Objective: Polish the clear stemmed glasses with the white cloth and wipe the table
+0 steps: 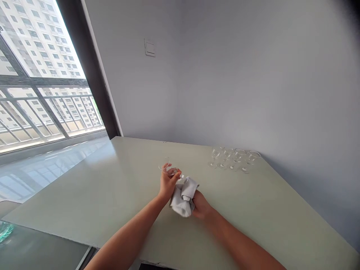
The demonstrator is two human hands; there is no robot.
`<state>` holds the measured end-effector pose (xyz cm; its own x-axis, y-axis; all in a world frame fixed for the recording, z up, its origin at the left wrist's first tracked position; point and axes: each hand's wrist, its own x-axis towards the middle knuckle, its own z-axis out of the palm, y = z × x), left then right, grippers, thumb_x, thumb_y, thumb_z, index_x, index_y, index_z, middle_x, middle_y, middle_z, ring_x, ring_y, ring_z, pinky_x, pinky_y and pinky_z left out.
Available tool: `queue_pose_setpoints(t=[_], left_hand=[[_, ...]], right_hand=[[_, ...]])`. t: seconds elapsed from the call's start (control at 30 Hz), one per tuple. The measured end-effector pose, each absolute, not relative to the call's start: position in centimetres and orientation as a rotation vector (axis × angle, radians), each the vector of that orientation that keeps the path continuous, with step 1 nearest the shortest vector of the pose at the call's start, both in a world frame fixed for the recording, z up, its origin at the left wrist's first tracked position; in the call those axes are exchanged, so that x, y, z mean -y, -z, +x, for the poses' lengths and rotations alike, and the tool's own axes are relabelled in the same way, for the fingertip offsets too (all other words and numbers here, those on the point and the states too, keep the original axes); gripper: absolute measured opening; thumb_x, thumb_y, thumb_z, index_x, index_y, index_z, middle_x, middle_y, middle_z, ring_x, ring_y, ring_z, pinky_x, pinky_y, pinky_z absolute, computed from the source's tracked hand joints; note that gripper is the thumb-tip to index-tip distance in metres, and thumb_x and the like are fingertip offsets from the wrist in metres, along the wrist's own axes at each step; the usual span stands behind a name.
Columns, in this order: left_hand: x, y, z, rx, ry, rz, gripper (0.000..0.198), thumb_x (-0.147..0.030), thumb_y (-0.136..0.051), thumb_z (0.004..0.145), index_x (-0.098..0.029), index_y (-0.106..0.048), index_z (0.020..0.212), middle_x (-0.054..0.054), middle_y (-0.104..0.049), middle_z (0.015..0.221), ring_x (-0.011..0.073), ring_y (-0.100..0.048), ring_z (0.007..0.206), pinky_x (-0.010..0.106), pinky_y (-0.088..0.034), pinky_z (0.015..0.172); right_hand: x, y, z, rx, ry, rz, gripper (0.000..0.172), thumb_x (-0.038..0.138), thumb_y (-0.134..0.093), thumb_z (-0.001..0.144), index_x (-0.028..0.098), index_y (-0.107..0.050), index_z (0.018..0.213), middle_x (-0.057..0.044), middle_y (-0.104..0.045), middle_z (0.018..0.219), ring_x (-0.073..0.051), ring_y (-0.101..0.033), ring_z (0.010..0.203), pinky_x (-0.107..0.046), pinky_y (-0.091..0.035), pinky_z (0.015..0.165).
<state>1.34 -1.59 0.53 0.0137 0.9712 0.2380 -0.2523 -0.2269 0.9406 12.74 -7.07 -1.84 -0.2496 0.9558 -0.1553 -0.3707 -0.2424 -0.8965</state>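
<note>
A clear stemmed glass [172, 171] lies tilted in my left hand [167, 184], its rim pointing up and left over the table. The fingers of that hand wrap round the bowl. A grey-white cloth [182, 198] is bunched in my right hand [201, 204], close beside the left hand. The cloth covers the glass's lower end, so I cannot tell how far they touch. Most of the right hand's fingers are hidden behind the cloth.
Several clear stemmed glasses [234, 159] stand upright in a cluster near the wall at the back right of the pale table [126, 183]. A greenish glass item [5, 230] shows at the lower left edge. A wall switch [150, 48] sits above; a railing and windows are at left.
</note>
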Motion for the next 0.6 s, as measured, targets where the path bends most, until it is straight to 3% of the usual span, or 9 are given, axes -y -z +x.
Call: queue_pose_setpoints(t=[0.13,0.23,0.33,0.47,0.6], left_hand=[[0.4,-1.1,-0.1,-0.947,-1.56,1.112,0.043,-0.03,-0.063,0.069,-0.021,-0.033,0.099,-0.001,-0.06,0.076,0.0094,-0.055,0.06,0.026,-0.045,0.063],[0.0,-1.4,-0.9,-0.974,-1.631,1.097,0.043,-0.031,-0.063,0.07,-0.022,-0.033,0.1,-0.001,-0.06,0.078,0.0088,-0.055,0.061,0.024,-0.044,0.062],[0.2,-1.4,-0.7,-0.979,-1.653,1.127,0.044,-0.032,-0.062,0.071,-0.022,-0.032,0.103,0.0,-0.06,0.079,0.01,-0.056,0.064,0.025,-0.044,0.063],[1.2,-0.9,0.5,-0.934,-1.56,1.238,0.047,-0.032,-0.062,0.071,-0.022,-0.031,0.104,0.0,-0.061,0.078,0.0125,-0.059,0.069,0.028,-0.045,0.068],[1.9,0.0,1.5,-0.83,-1.432,1.285,0.046,-0.031,-0.063,0.07,-0.022,-0.033,0.103,-0.001,-0.062,0.076,0.0138,-0.06,0.071,0.03,-0.045,0.072]], right_hand=[[7.8,1.3,14.1,1.691,-1.331,-1.254,0.014,0.028,-0.061,0.063,0.017,-0.061,0.072,-0.003,-0.061,0.075,-0.021,-0.056,0.077,-0.03,-0.043,0.068],[7.5,-0.4,16.3,2.086,-0.966,-1.435,0.024,0.029,-0.067,0.059,0.02,-0.066,0.081,-0.003,-0.061,0.087,-0.019,-0.055,0.08,-0.028,-0.041,0.07],[6.4,-2.4,18.0,1.972,-0.776,-1.556,0.028,0.032,-0.059,0.07,0.022,-0.064,0.096,-0.003,-0.061,0.091,-0.014,-0.053,0.071,-0.025,-0.041,0.065],[4.5,-3.7,17.4,1.844,-0.59,-1.529,0.024,0.03,-0.051,0.078,0.021,-0.063,0.096,-0.002,-0.061,0.08,-0.012,-0.052,0.064,-0.023,-0.04,0.064],[3.1,-2.7,15.1,2.047,-0.463,-1.567,0.014,0.031,-0.058,0.075,0.019,-0.065,0.077,-0.001,-0.059,0.071,-0.012,-0.052,0.062,-0.022,-0.035,0.058]])
